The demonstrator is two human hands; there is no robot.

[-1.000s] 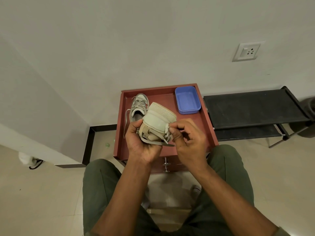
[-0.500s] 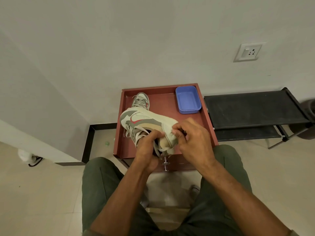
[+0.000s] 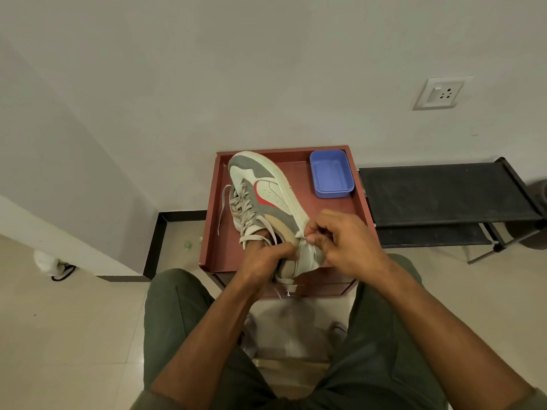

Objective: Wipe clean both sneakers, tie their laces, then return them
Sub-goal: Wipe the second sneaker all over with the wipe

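Head view showed the left hand [image 3: 268, 258] gripping the grey-and-white leather sneaker [image 3: 266, 196] by its collar; the right hand [image 3: 340, 241] pinched a pale cloth [image 3: 307, 253] against the heel. The loose grey laces [image 3: 225, 208] hung free and might have snagged; the tilted shoe could have slipped.

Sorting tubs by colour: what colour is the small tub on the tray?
Blue tub, clearest in the head view.

A blue tub [image 3: 331, 174] sits on the red-brown tray table [image 3: 359, 202].

blue plastic tub [image 3: 331, 174] on red-brown cabinet top [image 3: 359, 202], black shelf rack [image 3: 444, 193] — wall socket [image 3: 439, 93]
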